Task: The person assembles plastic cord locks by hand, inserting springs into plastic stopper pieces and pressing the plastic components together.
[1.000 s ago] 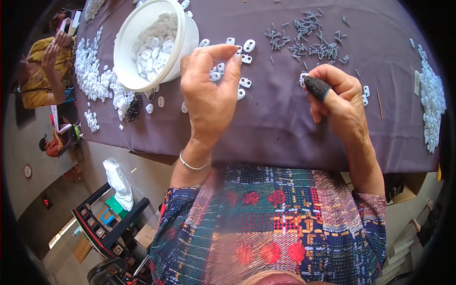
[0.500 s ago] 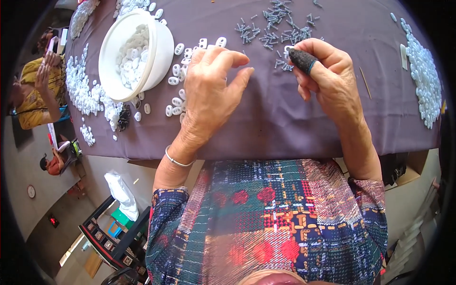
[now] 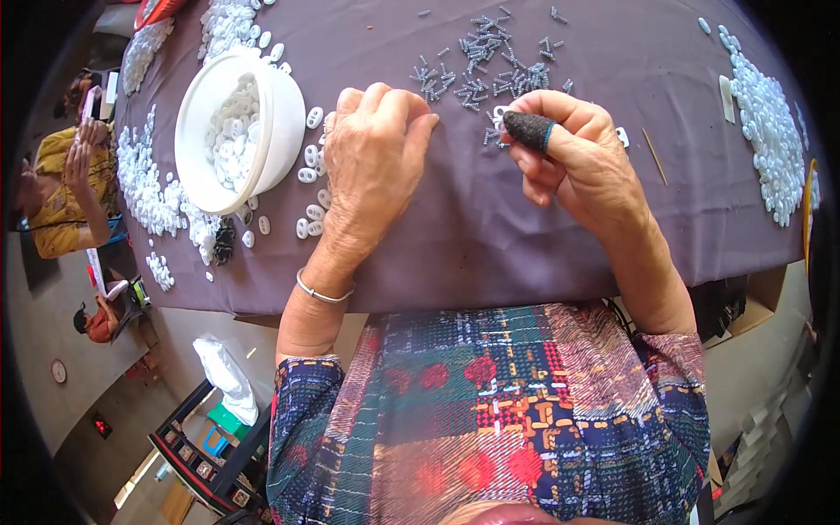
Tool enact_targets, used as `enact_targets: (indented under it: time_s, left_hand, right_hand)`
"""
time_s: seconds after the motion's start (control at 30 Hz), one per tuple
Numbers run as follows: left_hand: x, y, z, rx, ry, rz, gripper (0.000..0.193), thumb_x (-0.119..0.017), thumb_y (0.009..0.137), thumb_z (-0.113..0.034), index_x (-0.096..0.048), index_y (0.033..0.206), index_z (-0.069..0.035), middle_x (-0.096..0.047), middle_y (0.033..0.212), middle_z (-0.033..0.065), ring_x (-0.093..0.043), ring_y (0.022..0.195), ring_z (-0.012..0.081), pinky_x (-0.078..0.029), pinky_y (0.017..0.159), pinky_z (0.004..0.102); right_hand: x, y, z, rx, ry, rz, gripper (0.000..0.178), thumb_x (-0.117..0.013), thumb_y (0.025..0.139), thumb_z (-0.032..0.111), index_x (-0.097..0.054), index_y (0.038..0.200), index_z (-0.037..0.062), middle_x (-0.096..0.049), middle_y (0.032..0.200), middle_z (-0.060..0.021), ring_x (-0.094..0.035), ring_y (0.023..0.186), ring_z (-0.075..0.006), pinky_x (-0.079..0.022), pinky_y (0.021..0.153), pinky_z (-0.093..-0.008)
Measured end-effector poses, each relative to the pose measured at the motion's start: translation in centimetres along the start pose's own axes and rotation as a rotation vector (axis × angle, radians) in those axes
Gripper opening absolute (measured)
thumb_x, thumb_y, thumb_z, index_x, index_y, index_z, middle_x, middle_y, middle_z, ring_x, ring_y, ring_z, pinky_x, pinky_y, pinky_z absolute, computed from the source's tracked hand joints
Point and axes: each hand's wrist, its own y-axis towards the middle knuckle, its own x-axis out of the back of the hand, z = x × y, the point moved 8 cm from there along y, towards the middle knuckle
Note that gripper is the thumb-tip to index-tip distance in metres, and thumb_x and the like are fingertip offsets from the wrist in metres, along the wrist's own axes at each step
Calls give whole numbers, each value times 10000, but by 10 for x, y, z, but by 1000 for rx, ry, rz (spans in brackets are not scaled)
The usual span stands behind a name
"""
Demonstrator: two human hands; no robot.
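My left hand (image 3: pixel 376 166) reaches over the white oval two-holed plastic pieces (image 3: pixel 311 156) left of the middle. Its fingers are curled, with the thumb against the index finger; the fingertips are hidden, so whatever they hold cannot be made out. My right hand (image 3: pixel 577 157) pinches a small white plastic piece (image 3: pixel 500 115) between thumb and fingers, just nearer than a scatter of small dark coil springs (image 3: pixel 481 44). A dark cover with a blue edge (image 3: pixel 529 131) sits on the right thumb. Another white piece (image 3: pixel 622 136) shows beside the right hand.
A tilted white tub (image 3: pixel 284 114) of white pieces stands at the left, with loose white piles (image 3: pixel 144 175) around it. More pale pieces (image 3: pixel 766 131) lie far right. A thin wooden stick (image 3: pixel 654 157) rests on the dark tablecloth (image 3: pixel 499 236). Another person (image 3: pixel 70 175) sits at left.
My left thumb has come in against the index finger as the hand curled closed. The right hand still pinches its white piece. The whole view has shifted slightly.
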Motion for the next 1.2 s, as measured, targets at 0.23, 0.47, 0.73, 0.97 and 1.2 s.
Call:
enact_targets:
  time_s: [0.23, 0.47, 0.73, 0.97, 1.2]
  left_hand:
    - [9, -9, -1, 163, -382, -2, 85, -646, 783, -59, -603, 842, -18, -603, 775, 52, -553, 728, 161, -438, 656, 278]
    - [-14, -22, -1, 492, -1018, 249, 143, -616, 830, -73, -624, 953, -1, -633, 829, 9, -561, 730, 64, -438, 630, 195]
    - [-28, -26, -4, 608, -1240, 329, 135, -639, 831, -96, -633, 924, 1, -630, 823, 17, -553, 755, 59, -448, 656, 196]
    - [-26, -25, -7, 571, -1171, 255, 167, -646, 833, -107, -615, 927, 27, -622, 818, 22, -549, 773, 61, -446, 686, 194]
    - [-28, -26, -6, 538, -1164, 214, 158, -631, 845, -109, -610, 916, 31, -615, 814, 24, -546, 767, 68, -446, 684, 196]
  right_hand:
    - [0, 0, -2, -5, 4, 24, 145, -540, 877, 141, -560, 890, -2, -523, 619, -14, -447, 471, -32, -379, 386, -192]
    - [-5, -3, 0, -25, -37, 55, 146, -546, 874, 142, -568, 864, -2, -509, 584, -8, -427, 452, -30, -374, 389, -187]
    - [-6, -6, 4, -8, -375, 27, 215, -460, 782, 66, -603, 922, -12, -567, 616, -23, -524, 486, -75, -427, 446, -221]
    - [-10, -9, 3, 20, -398, 28, 129, -466, 856, 45, -571, 911, -4, -536, 612, 3, -479, 487, -49, -372, 446, -187]
    - [-9, -9, 3, 43, -445, 14, 163, -452, 831, 27, -570, 938, -7, -545, 652, 0, -491, 523, -46, -391, 471, -176]
